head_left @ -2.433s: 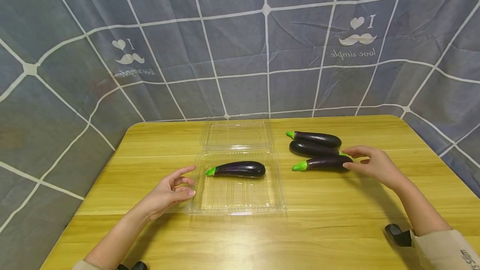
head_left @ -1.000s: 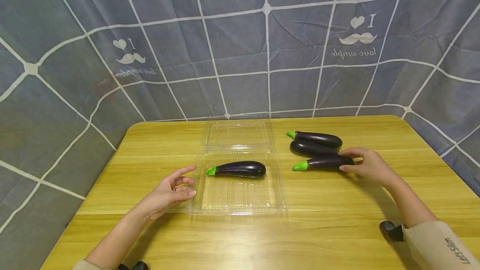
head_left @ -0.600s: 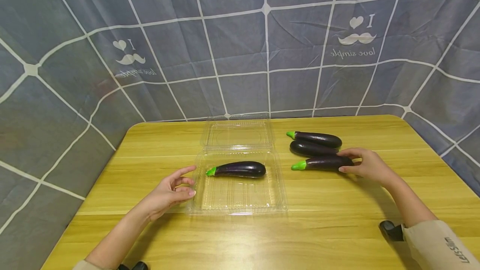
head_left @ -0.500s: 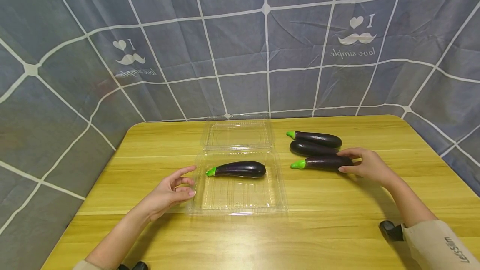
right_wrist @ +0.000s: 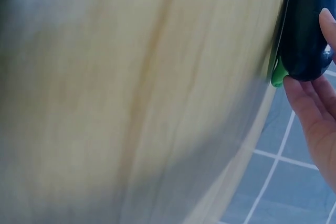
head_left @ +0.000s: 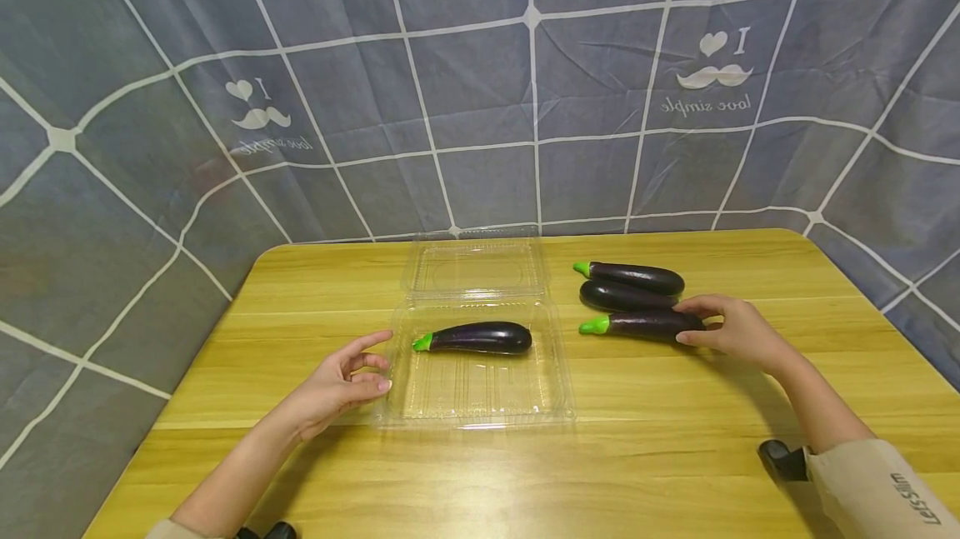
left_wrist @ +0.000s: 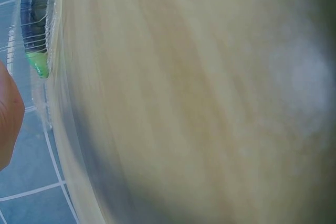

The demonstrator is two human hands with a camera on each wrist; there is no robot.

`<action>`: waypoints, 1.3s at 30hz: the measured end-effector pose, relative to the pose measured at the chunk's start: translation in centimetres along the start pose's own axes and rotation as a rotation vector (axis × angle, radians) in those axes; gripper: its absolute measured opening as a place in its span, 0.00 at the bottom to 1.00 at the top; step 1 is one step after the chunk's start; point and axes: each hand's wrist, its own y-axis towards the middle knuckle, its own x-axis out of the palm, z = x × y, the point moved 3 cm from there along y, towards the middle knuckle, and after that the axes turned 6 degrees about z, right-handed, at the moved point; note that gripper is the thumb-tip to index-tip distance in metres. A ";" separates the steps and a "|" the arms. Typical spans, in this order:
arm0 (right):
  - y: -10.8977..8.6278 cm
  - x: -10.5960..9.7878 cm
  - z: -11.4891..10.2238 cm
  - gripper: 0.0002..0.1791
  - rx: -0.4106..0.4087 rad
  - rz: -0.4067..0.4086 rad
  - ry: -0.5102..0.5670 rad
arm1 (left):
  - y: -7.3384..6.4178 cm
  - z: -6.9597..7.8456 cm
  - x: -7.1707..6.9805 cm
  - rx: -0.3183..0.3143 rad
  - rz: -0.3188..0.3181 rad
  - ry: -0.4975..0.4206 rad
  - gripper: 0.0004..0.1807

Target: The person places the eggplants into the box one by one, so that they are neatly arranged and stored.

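Note:
My right hand (head_left: 738, 332) grips the thick end of the nearest eggplant (head_left: 641, 324), thumb on the near side and fingers behind. In the right wrist view, the fingertips and thumb touch this dark eggplant (right_wrist: 307, 30) at its rounded end. Two more eggplants lie just behind it: a middle one (head_left: 622, 296) and a back one (head_left: 637, 277). Another eggplant (head_left: 483, 337) lies inside a clear plastic clamshell container (head_left: 480, 422), its green stem to the left. My left hand (head_left: 337, 385) is at the container's left rim, fingers relaxed; whether they touch it, I cannot tell.
The container's lid (head_left: 480, 268) lies folded back toward the far edge of the wooden table (head_left: 480, 489). A grey curtain (head_left: 480, 106) with white lines hangs behind and beside the table. Black wrist devices (head_left: 783, 461) show under the sleeves.
My right hand has moved slightly left and closed more around the nearest eggplant. That eggplant's stem end has shifted a little left and away from me. The left hand stays put.

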 end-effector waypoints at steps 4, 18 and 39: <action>0.0 -0.1 0.0 0.24 0.019 0.004 0.015 | -0.1 0.0 0.0 0.000 -0.004 -0.001 0.42; -0.1 -0.4 -0.8 0.25 0.023 0.013 0.033 | -0.1 0.0 0.0 0.002 -0.007 -0.006 0.42; 0.0 -1.1 -2.6 0.25 0.043 0.016 0.052 | 0.0 0.1 0.0 -0.002 -0.004 -0.006 0.42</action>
